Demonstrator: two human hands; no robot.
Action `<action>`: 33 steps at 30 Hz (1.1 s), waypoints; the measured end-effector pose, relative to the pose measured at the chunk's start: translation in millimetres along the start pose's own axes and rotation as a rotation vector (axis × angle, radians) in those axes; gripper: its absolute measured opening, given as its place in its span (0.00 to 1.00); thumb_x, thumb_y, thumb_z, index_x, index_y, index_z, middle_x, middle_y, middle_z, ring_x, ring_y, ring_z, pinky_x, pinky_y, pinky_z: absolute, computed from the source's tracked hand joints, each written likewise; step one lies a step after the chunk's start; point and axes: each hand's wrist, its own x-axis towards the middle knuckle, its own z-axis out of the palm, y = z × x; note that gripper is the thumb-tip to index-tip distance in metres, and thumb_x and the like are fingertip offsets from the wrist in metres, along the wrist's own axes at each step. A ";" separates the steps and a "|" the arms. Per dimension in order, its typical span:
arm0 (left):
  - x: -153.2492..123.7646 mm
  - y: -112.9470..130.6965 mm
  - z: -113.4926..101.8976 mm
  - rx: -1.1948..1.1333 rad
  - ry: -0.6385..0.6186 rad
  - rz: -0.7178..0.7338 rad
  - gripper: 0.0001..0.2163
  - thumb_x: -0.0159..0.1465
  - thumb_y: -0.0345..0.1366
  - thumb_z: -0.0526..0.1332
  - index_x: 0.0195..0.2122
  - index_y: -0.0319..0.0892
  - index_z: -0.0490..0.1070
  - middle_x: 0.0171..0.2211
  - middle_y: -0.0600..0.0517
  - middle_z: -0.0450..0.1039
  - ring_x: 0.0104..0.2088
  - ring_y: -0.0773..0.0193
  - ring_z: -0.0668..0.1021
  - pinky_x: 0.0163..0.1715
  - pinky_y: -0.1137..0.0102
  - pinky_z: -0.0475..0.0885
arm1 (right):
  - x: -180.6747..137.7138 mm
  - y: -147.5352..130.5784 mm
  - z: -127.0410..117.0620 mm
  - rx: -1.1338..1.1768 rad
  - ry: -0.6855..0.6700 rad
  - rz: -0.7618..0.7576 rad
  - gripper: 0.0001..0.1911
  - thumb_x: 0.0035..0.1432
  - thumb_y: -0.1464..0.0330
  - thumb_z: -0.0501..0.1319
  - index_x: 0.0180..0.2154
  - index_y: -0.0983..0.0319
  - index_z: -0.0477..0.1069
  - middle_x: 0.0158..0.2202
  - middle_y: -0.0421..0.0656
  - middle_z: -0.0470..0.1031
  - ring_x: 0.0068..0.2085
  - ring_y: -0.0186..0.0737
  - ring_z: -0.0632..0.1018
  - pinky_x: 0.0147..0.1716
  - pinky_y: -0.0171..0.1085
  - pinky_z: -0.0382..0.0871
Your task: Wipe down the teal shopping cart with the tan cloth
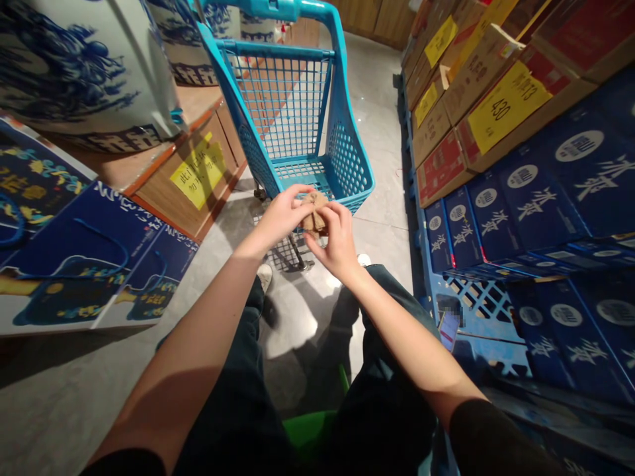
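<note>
Between my two hands is a small brown bundle [314, 217] with a gathered, tied-looking middle, like coarse cloth or cord; its exact kind I cannot make out. My left hand [284, 213] pinches its upper left side with thumb and fingers. On the right side, my right hand [337, 239] has its fingers curled over the bundle's edge and the thumb underneath. Both hands are above the floor, just in front of a blue plastic shopping cart [297, 106], whose basket appears to hold nothing.
Blue boxes [533, 192] and brown cartons [476, 86] with yellow labels are stacked at the right on a blue pallet [476, 304], where a phone [449, 328] lies. Blue-and-white jars [84, 73] stand on a wooden platform [183, 172] at left, beside blue printed boxes [74, 244].
</note>
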 end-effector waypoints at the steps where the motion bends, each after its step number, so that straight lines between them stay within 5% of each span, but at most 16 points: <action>1: -0.2 -0.4 -3.6 -0.030 -0.062 0.009 0.20 0.69 0.35 0.63 0.62 0.43 0.78 0.39 0.50 0.88 0.39 0.56 0.89 0.40 0.66 0.83 | 0.2 6.2 -1.4 0.002 0.024 0.026 0.20 0.68 0.67 0.66 0.59 0.56 0.71 0.58 0.54 0.75 0.62 0.57 0.78 0.65 0.59 0.77; 4: -0.9 -2.8 -15.0 0.114 0.015 0.187 0.18 0.74 0.40 0.61 0.61 0.43 0.81 0.47 0.45 0.90 0.51 0.49 0.90 0.59 0.53 0.85 | 5.2 35.6 -17.4 0.028 0.157 0.164 0.14 0.65 0.69 0.64 0.52 0.56 0.72 0.52 0.49 0.75 0.54 0.52 0.79 0.58 0.53 0.79; 7: 3.5 -12.7 -26.5 0.498 0.146 0.375 0.14 0.75 0.41 0.63 0.54 0.47 0.87 0.59 0.45 0.89 0.72 0.41 0.79 0.82 0.34 0.61 | 12.7 72.1 -40.6 -0.003 0.415 0.377 0.14 0.61 0.69 0.64 0.50 0.56 0.70 0.50 0.45 0.72 0.50 0.48 0.78 0.55 0.49 0.79; 9: 10.5 -22.4 -32.6 0.648 0.066 0.402 0.12 0.76 0.43 0.64 0.47 0.48 0.89 0.59 0.45 0.88 0.79 0.37 0.70 0.85 0.29 0.48 | 16.2 91.9 -48.5 -0.048 0.570 0.548 0.14 0.60 0.71 0.64 0.47 0.56 0.68 0.48 0.43 0.70 0.49 0.46 0.76 0.56 0.47 0.77; 11: 18.7 -31.2 -36.6 0.677 -0.037 0.405 0.16 0.78 0.44 0.62 0.42 0.47 0.89 0.55 0.43 0.88 0.81 0.36 0.67 0.85 0.32 0.52 | 16.7 101.8 -43.7 -0.049 0.616 0.676 0.14 0.58 0.73 0.63 0.44 0.55 0.65 0.44 0.41 0.70 0.46 0.43 0.74 0.55 0.45 0.76; 14: 29.0 -38.8 -39.6 0.650 -0.109 0.406 0.19 0.79 0.46 0.59 0.40 0.45 0.89 0.49 0.41 0.87 0.81 0.36 0.65 0.84 0.37 0.58 | 9.4 94.4 -15.2 0.006 0.502 0.696 0.13 0.56 0.74 0.64 0.40 0.54 0.65 0.40 0.39 0.70 0.43 0.43 0.74 0.50 0.43 0.77; 18: 34.2 -40.5 -43.9 0.622 -0.100 0.397 0.20 0.78 0.45 0.58 0.36 0.45 0.87 0.42 0.42 0.82 0.81 0.36 0.64 0.85 0.38 0.56 | -11.5 66.7 25.7 0.025 0.305 0.558 0.09 0.60 0.72 0.63 0.42 0.55 0.70 0.45 0.44 0.74 0.50 0.49 0.77 0.56 0.47 0.77; 25: 28.3 -40.7 -49.6 0.617 -0.079 0.378 0.17 0.76 0.48 0.64 0.42 0.45 0.90 0.40 0.45 0.78 0.80 0.39 0.65 0.86 0.41 0.56 | -41.5 56.9 43.3 -0.018 -0.390 0.276 0.09 0.61 0.77 0.64 0.40 0.57 0.74 0.44 0.47 0.77 0.51 0.52 0.76 0.55 0.48 0.76; 30: 26.9 -41.5 -44.7 0.597 -0.070 0.386 0.16 0.76 0.46 0.63 0.40 0.46 0.89 0.40 0.45 0.77 0.81 0.41 0.66 0.86 0.43 0.57 | -27.3 63.7 27.4 -0.118 -0.190 0.001 0.06 0.73 0.73 0.65 0.45 0.56 0.79 0.47 0.47 0.79 0.51 0.51 0.77 0.53 0.47 0.75; 33: 26.8 -39.7 -42.1 0.583 -0.063 0.388 0.16 0.75 0.46 0.63 0.39 0.46 0.89 0.40 0.44 0.78 0.80 0.41 0.66 0.86 0.43 0.57 | -19.6 71.2 22.6 -0.181 -0.248 -0.068 0.10 0.78 0.73 0.62 0.44 0.56 0.81 0.45 0.47 0.80 0.48 0.50 0.77 0.52 0.46 0.74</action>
